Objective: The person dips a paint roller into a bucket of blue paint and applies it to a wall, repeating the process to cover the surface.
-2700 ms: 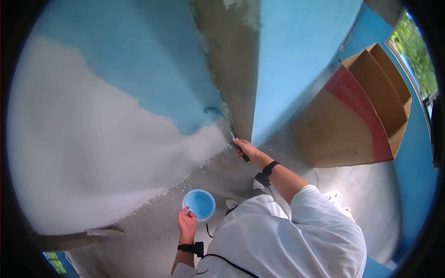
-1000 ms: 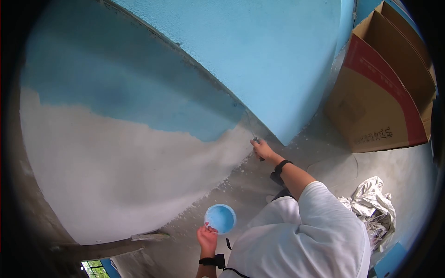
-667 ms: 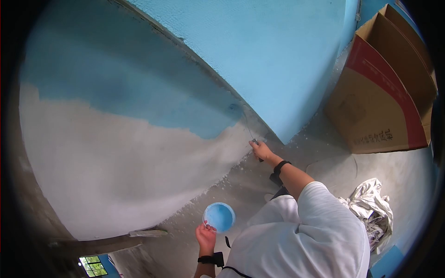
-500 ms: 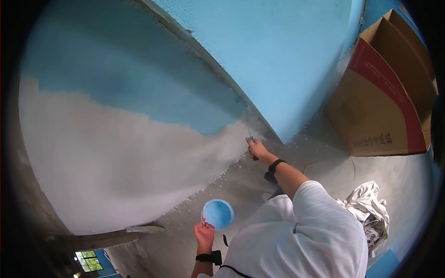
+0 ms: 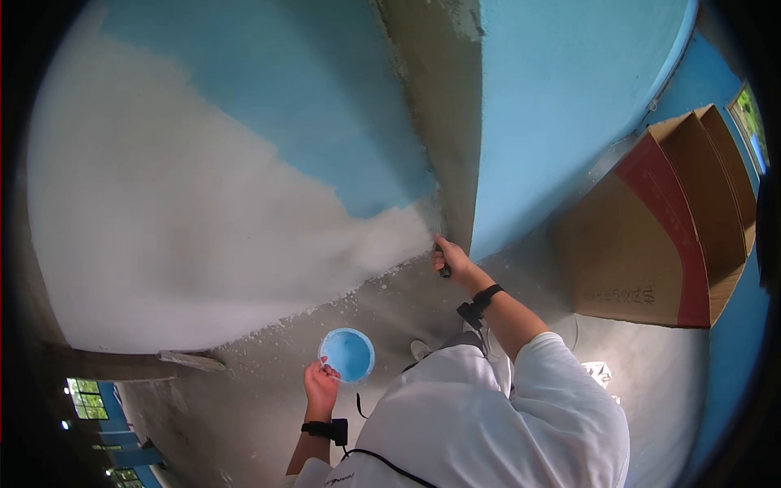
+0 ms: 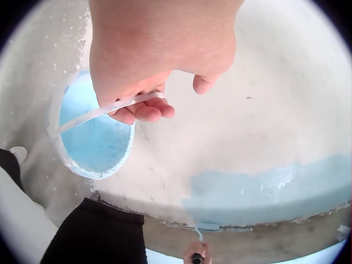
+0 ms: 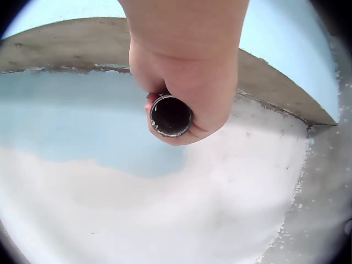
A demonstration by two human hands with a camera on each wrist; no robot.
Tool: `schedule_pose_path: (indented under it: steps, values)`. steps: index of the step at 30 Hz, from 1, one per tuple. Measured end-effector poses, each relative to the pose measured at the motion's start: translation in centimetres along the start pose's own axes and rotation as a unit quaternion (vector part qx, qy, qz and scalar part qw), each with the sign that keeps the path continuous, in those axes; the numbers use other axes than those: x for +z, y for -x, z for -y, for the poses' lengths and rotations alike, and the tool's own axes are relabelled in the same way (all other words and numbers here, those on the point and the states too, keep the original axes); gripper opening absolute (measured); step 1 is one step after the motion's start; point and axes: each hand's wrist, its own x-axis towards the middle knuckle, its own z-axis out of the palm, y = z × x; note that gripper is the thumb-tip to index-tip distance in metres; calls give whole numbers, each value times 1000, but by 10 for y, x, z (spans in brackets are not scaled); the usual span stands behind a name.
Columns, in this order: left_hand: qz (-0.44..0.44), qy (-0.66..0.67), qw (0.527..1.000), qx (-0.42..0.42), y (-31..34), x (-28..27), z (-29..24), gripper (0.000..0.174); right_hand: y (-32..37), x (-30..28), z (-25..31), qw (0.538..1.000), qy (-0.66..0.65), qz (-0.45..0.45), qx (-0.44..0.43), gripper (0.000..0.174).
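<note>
My left hand [image 5: 320, 389] holds the thin white handle [image 6: 104, 110] of a bucket [image 6: 98, 176] with light blue paint inside; its fingers curl round the strip. My right hand [image 5: 453, 260] grips the dark handle [image 7: 171, 116] of a small paint roller. In the left wrist view the roller head [image 6: 209, 226] lies against the wall, at the edge where blue paint meets a grey-brown strip [image 6: 275, 239]. The wall's upper part [image 5: 325, 114] is blue, its lower part [image 5: 163, 211] whitish. The right wrist view shows the handle's hollow end, not the roller head.
A tall open cardboard box [image 5: 626, 244] stands at the right beside a light blue wall face [image 5: 561, 98]. Paint specks dot the grey floor [image 5: 277, 390]. A pale slab [image 5: 191, 359] lies at the wall's left end, and some white material [image 5: 598, 372] lies behind my body.
The head view has swung, so the grey-brown strip looks wider and the bucket appears farther left. The right hand keeps its grip on the handle near the strip; the left keeps the bucket.
</note>
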Motion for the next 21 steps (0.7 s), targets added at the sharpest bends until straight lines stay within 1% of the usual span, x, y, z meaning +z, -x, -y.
schedule_pose_path:
  steps: [1,4,6,10,12,13,15,16,17,18,19,21]
  values:
    - [4,-15,1000,7,-1,-3,4,35,-1,-1,0,1000,9,-1,6,36]
    - [-2,6,1000,5,7,7,-1,35,-15,-4,-5,999,-29,1,31,36]
    - [2,2,1000,11,7,5,-3,36,-20,-1,-10,985,-131,92,64,35]
    - [13,2,1000,8,7,-1,-5,38,-19,7,-19,978,-164,96,89,33]
    - [2,7,1000,7,10,3,-7,37,-21,3,-19,978,-157,63,125,33]
    - [-8,14,1000,6,10,6,-7,35,-21,1,-17,978,-156,62,125,33]
    - [-5,12,1000,10,9,5,-5,35,-18,-7,-12,991,-25,-28,127,34]
    - [-1,10,1000,16,8,3,-4,35,-20,-8,-12,991,-22,-31,129,34]
    - [-3,14,1000,14,5,2,-2,35,-23,-8,-11,989,107,-70,75,35]
    - [-4,4,1000,15,3,0,-2,35,-24,-9,-9,966,235,-106,19,36]
    - [-4,-6,1000,17,1,-2,-2,34,-23,-10,-7,965,239,-108,21,36]
    - [-4,-1,1000,17,1,-2,0,34,-18,-8,1,942,291,-167,-24,35]
